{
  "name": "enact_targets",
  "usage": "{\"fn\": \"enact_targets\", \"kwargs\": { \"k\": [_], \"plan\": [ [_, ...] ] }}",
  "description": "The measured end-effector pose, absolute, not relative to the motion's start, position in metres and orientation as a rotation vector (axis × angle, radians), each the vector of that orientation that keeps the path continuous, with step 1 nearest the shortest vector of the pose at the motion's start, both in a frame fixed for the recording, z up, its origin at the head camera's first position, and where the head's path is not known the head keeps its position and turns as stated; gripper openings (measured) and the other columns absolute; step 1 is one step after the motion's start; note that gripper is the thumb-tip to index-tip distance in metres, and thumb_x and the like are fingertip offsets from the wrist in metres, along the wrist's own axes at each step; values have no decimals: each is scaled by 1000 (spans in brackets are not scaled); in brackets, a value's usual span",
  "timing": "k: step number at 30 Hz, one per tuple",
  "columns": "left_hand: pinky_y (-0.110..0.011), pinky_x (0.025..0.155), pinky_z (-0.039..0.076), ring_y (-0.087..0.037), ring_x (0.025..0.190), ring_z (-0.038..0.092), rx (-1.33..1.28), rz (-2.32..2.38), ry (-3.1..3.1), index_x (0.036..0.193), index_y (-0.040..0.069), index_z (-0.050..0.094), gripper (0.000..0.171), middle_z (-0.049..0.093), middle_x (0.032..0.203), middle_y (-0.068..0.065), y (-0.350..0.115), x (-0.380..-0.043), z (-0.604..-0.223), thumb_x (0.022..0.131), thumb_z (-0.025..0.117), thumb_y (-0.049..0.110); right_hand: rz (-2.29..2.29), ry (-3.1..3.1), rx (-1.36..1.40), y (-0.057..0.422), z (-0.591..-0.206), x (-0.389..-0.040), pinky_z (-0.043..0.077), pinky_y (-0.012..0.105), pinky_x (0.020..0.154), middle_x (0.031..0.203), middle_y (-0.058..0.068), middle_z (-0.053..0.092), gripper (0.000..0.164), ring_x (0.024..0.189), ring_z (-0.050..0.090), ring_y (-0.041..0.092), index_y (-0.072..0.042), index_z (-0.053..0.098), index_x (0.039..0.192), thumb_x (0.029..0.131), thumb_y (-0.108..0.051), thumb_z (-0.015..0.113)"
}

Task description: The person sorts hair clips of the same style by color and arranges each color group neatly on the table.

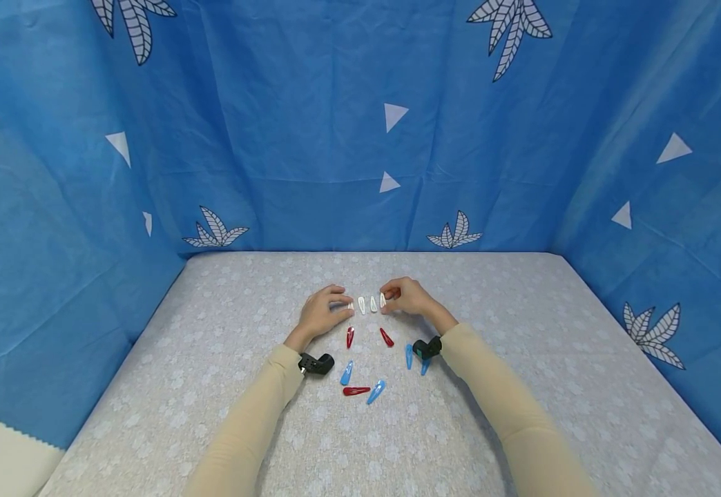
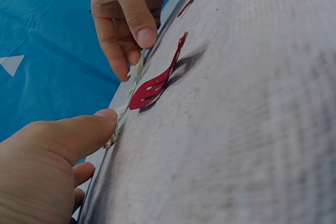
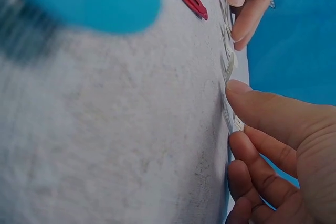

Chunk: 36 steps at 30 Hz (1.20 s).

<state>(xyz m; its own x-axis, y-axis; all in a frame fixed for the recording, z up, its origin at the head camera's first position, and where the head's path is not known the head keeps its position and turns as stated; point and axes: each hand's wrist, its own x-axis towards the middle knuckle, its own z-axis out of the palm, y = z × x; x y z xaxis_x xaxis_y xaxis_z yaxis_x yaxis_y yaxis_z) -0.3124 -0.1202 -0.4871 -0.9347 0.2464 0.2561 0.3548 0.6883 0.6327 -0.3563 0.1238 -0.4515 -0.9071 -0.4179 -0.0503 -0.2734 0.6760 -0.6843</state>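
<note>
Though half-hidden, white clips [image 1: 382, 299] seemingly in hands [image 1: 325, 312] [image 1: 413, 297].

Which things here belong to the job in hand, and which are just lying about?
In the job now:
white hair clips, in a row
left hand, fingers at the row's left end
right hand, fingers at its right end

Lying about, untouched, perhaps for later:
red hair clips
blue hair clips
</note>
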Motion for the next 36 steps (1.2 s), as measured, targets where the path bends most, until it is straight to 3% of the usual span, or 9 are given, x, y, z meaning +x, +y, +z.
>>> {"fn": "enact_targets", "kwargs": {
  "k": [10, 28, 36],
  "plan": [
    [-53, 115, 28, -32, 134, 47, -496, -1079, -2745, 112, 13, 74, 31, 58, 136, -11, -119, -311, -486, 87, 74, 30, -1047, 2691, -525, 123, -453, -353, 46, 26, 67, 100, 9, 67, 44, 83, 55, 18, -2, 69, 117, 77, -13, 83],
    [-54, 114, 29, -32, 133, 47, -487, -1091, -2742, 112, 13, 75, 30, 58, 135, -11, -118, -310, -485, 87, 74, 30, -1038, 2694, -586, 126, -454, -352, 47, 28, 71, 99, 10, 66, 47, 84, 56, 19, -2, 68, 119, 76, -14, 84],
    [-54, 115, 27, -33, 135, 46, -486, -1113, -2735, 112, 12, 75, 31, 57, 137, -11, -118, -311, -486, 86, 74, 30, -1074, 2668, -616, 133, -450, -346, 50, 33, 82, 108, 14, 67, 51, 93, 59, 22, 0, 65, 123, 78, -16, 82]
  ]
}}
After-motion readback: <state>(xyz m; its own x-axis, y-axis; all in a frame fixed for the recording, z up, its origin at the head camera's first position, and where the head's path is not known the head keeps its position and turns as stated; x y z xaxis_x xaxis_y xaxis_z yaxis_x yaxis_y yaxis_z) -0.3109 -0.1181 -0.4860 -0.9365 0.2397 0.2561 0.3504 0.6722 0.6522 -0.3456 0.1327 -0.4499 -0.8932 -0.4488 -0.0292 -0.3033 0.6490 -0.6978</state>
